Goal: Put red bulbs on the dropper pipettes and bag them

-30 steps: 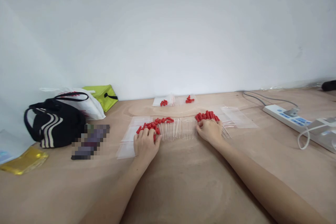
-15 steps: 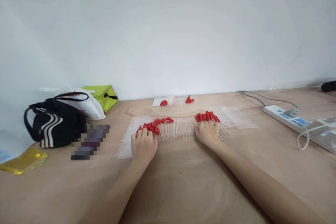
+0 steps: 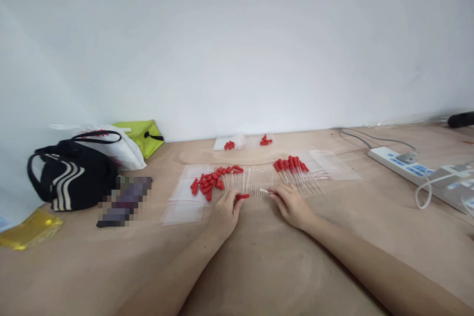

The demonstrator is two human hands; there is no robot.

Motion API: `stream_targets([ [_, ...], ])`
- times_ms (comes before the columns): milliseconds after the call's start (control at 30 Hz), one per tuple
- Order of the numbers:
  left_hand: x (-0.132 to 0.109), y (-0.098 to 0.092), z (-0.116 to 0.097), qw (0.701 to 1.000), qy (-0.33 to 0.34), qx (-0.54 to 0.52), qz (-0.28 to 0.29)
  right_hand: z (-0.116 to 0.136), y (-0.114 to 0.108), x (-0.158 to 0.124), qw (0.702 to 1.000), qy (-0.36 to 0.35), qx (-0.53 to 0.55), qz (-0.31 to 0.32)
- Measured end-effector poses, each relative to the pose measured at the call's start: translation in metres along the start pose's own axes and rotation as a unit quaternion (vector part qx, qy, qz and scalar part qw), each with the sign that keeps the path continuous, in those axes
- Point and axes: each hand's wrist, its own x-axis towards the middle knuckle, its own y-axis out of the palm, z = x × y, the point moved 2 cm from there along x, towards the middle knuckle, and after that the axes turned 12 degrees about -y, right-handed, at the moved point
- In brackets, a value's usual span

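Observation:
My left hand (image 3: 225, 215) is closed on a red rubber bulb (image 3: 243, 196) that pokes out past the fingertips toward the right. Facing it, my right hand (image 3: 295, 207) pinches a clear glass dropper tube (image 3: 265, 191) pointing left. Bulb and tube are apart. Behind the hands lies a row of bare glass tubes (image 3: 259, 177). Loose red bulbs (image 3: 210, 181) are heaped on a clear plastic bag (image 3: 182, 213) to the left. Beyond my right hand, several droppers with red bulbs on their ends (image 3: 292, 164) lie side by side.
Small bags with red bulbs (image 3: 229, 145) lie near the wall. A flat clear bag (image 3: 340, 170) is right of the droppers. At left are a black bag (image 3: 85, 177), a green bag (image 3: 148, 140) and a yellow pouch (image 3: 31, 229). A power strip (image 3: 398, 162) with cables is at right.
My left hand has left the bulb heap, moving right with a red bulb. My right hand has come back from the capped droppers toward me and now holds a glass tube.

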Motion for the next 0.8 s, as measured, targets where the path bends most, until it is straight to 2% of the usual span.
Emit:
stream_targets([
  [267, 0.001, 0.002, -0.008, 0.999, 0.049, -0.024, -0.001, 0.015, 0.000, 0.011, 0.999, 0.015, 0.018, 0.032],
  [600, -0.001, -0.001, -0.016, 0.996, 0.034, -0.074, -0.020, 0.017, 0.002, 0.013, 0.999, 0.020, 0.041, 0.023],
  [800, 0.002, -0.001, -0.016, 0.994, -0.015, -0.113, 0.003, 0.020, 0.005, 0.011, 0.997, 0.004, 0.073, 0.024],
])
